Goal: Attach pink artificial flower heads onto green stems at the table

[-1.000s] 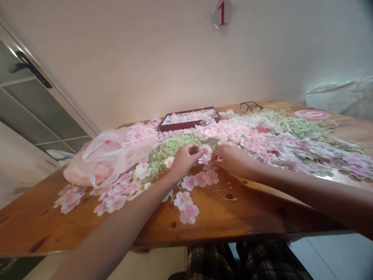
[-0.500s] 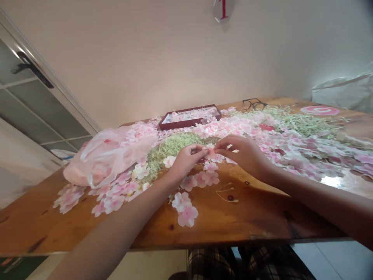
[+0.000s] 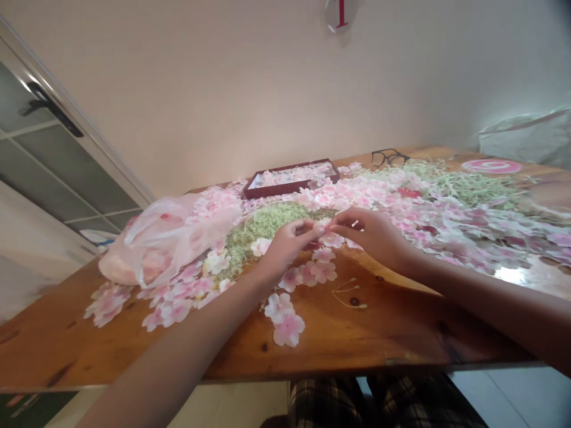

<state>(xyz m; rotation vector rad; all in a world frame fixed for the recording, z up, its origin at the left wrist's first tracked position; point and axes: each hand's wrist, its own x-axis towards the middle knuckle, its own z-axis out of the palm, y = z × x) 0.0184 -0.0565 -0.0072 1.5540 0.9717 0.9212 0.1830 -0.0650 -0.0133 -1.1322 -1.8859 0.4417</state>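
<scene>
Between my fingertips, over the middle of the wooden table (image 3: 357, 333), is a small pink flower (image 3: 322, 226). My left hand (image 3: 294, 238) pinches it from the left, thumb and fingers together. From the right, my right hand (image 3: 368, 232) closes thumb and forefinger on its edge. Loose pink petals (image 3: 289, 329) lie below my hands, with thin pale stems (image 3: 350, 294) to their right. Green shredded filler (image 3: 267, 221) sits behind my left hand. More pink blossoms (image 3: 370, 193) spread behind and right of my right hand.
A dark red tray (image 3: 276, 189) holding blossoms is at the back. A pink plastic bag (image 3: 160, 238) lies at left. Black glasses (image 3: 389, 158) and a pink round disc (image 3: 492, 166) rest at the back right. A whitish bag (image 3: 530, 139) stands beyond the right corner.
My right fingers have drawn slightly closer together at the flower. Otherwise both hands stay almost in place, and the view has shifted very slightly.
</scene>
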